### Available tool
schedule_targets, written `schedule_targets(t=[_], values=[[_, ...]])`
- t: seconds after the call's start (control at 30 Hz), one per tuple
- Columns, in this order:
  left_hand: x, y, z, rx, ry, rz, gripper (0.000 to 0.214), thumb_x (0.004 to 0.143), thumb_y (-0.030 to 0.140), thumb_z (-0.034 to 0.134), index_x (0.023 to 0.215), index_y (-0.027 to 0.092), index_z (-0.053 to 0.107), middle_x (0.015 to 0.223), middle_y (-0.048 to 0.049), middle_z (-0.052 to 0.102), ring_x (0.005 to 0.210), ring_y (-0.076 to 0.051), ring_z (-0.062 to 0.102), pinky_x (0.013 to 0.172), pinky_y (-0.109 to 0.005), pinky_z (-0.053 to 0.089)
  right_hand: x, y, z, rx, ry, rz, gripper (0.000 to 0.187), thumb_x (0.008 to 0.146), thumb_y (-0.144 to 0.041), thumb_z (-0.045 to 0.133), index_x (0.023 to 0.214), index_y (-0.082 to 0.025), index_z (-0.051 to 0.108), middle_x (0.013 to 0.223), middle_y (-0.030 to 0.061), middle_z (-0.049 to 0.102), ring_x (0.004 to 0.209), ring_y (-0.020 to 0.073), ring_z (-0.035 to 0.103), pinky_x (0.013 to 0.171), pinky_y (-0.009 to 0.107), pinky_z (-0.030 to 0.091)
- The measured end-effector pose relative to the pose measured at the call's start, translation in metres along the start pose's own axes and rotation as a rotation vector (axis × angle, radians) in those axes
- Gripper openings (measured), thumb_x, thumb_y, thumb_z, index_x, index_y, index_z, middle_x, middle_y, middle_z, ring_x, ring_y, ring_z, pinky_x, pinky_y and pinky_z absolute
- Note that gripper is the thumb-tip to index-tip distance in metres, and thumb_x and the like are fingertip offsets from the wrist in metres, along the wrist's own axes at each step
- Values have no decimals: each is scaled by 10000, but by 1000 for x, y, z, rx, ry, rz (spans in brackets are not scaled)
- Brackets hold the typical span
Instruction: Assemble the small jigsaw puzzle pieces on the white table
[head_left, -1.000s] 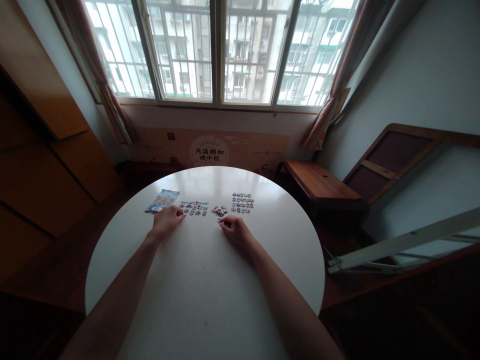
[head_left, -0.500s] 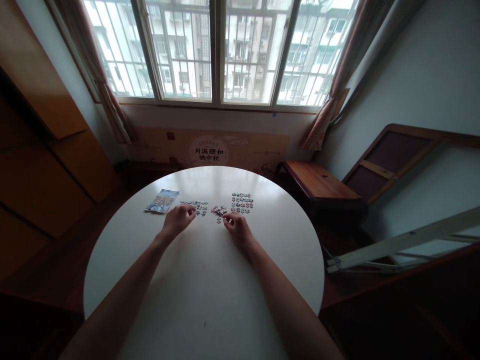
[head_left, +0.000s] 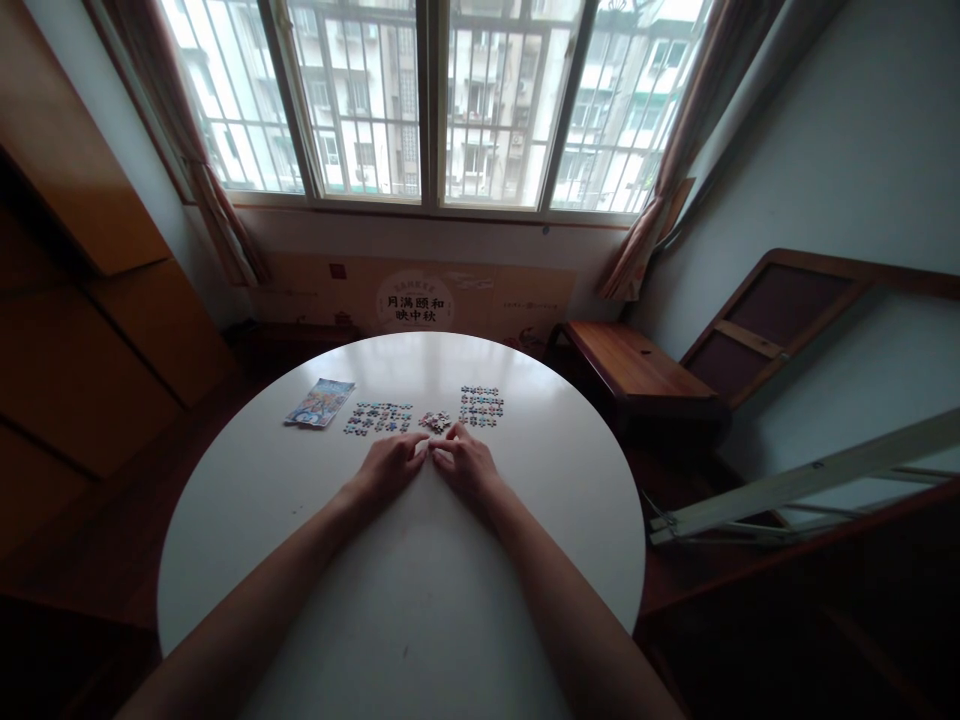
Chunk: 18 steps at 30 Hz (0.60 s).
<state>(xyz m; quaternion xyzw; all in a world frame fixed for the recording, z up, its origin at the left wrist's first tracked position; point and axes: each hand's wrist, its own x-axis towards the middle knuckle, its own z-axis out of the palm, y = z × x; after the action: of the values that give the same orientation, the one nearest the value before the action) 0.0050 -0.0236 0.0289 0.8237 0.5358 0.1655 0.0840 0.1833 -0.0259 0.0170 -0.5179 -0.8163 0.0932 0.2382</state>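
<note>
My left hand (head_left: pixel 391 465) and my right hand (head_left: pixel 466 462) meet at their fingertips just in front of a small heap of jigsaw puzzle pieces (head_left: pixel 435 421). Both hands are closed in a pinch; whatever lies between the fingers is too small to make out. Beyond my left hand, loose puzzle pieces (head_left: pixel 379 417) are laid out in short rows. More puzzle pieces (head_left: pixel 481 406) form rows beyond my right hand, whose raised knuckles are close to the heap. A colourful printed sheet or packet (head_left: pixel 321 403) lies flat to the left of the rows.
All of this rests on a round white table (head_left: pixel 405 580). Behind it are a printed cardboard panel (head_left: pixel 480 300) and a barred window (head_left: pixel 427 110). A low wooden bench (head_left: pixel 637 355) stands beyond the table on the right, wooden cabinets (head_left: pixel 82 330) on the left.
My left hand has moved right from the left rows to meet my right hand, uncovering those rows. The single piece in front of the heap no longer shows there.
</note>
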Motion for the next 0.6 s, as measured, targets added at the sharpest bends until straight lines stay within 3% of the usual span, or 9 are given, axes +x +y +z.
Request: schedule_targets(t=[0.23,0.6], values=[[-1,0,0,-19,9,-9,342,872,346,463,1175,258,596,842,-32,680,787,-165,620,707,-230,428,1,-1,3,23,36,36,325,837,-394,567,1144,-304,623,1011,47,557,785,152,581,700,247,424],[0,0,1,-11,33,31,300,869,319,451,1083,261,653,891,-33,695,795,-162,623,694,-226,426,2,-3,6,86,33,105,186,815,-352,588,955,-280,687,920,24,577,745,138,564,670,242,386]])
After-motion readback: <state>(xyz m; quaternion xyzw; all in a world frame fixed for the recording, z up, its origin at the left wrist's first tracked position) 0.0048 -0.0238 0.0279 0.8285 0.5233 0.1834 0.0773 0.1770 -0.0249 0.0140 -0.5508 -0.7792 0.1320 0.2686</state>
